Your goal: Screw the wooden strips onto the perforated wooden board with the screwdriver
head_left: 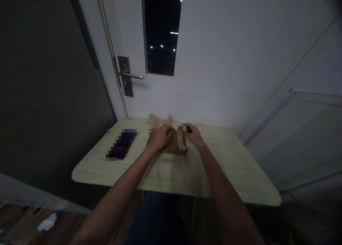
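A brown wooden block (173, 147) lies near the far middle of the light wooden table (235, 173). My left hand (159, 137) rests on its left part with the fingers curled down over it. My right hand (192, 134) is closed at the block's right side and pinches a small dark object (188, 129). A pale upright wooden strip (181, 139) stands on the block just beside that hand. Pale wooden sticks (159, 120) lie fanned out behind the block.
A blurred dark flat device (121, 148) lies on the table's left side. A white door with a metal lever handle (128, 75) and a narrow dark window stands behind the table. Crumpled white paper (47, 222) lies on the floor at lower left.
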Demonstrator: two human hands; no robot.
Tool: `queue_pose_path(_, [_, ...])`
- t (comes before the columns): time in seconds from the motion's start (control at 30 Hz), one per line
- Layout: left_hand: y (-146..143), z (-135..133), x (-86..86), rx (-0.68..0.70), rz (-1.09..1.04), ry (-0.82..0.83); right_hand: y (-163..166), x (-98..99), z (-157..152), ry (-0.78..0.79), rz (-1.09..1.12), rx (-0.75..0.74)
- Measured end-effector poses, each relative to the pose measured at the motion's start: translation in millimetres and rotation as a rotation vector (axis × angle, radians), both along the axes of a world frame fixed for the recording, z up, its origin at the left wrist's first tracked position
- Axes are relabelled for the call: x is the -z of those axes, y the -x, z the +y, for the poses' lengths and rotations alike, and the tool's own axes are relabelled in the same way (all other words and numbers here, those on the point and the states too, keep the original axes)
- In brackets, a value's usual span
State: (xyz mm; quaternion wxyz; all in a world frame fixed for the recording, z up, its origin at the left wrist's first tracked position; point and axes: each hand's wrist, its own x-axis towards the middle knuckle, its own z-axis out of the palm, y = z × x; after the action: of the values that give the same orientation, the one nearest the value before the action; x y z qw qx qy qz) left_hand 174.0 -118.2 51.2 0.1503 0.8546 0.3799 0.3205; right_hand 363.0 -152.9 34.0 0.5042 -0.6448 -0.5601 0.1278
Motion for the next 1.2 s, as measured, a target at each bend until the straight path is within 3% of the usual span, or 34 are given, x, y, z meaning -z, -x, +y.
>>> queue_pose_path(0.13, [-18.7,1.4,-0.6,0.034,0.008,0.017,-4.3,-6.8,-6.0,-0.026,0.016,0.059])
queue_pose_path(0.3, [-27.3,3.2,-5.7,0.078,-0.060,0.085,-9.1,-15.5,-7.6,0.000,-0.030,-0.171])
queue_pose_path(0.4, [-29.1,2.0,-7.5,0.088,-0.093,0.123,-7.9,-17.4,-5.1,-0.002,-0.050,-0.224])
queue_pose_path(0.7, [-30.0,-0.6,-8.6,0.157,-0.144,0.133,-1.1,-18.9,-5.2,0.045,-0.146,-0.147])
queue_pose_path(0.83, [-24.2,2.4,-0.3,0.121,-0.106,0.055,-5.5,-15.8,-5.9,-0.013,-0.062,-0.171])
queue_pose_path(0.93, [-19.1,6.3,10.9,0.204,-0.020,0.007,-9.0,-13.5,-7.4,-0.055,-0.003,-0.150])
queue_pose_path(1.2, [-18.9,13.2,24.3,0.324,-0.055,0.082,-6.1,-11.5,-8.5,-0.075,0.002,-0.222])
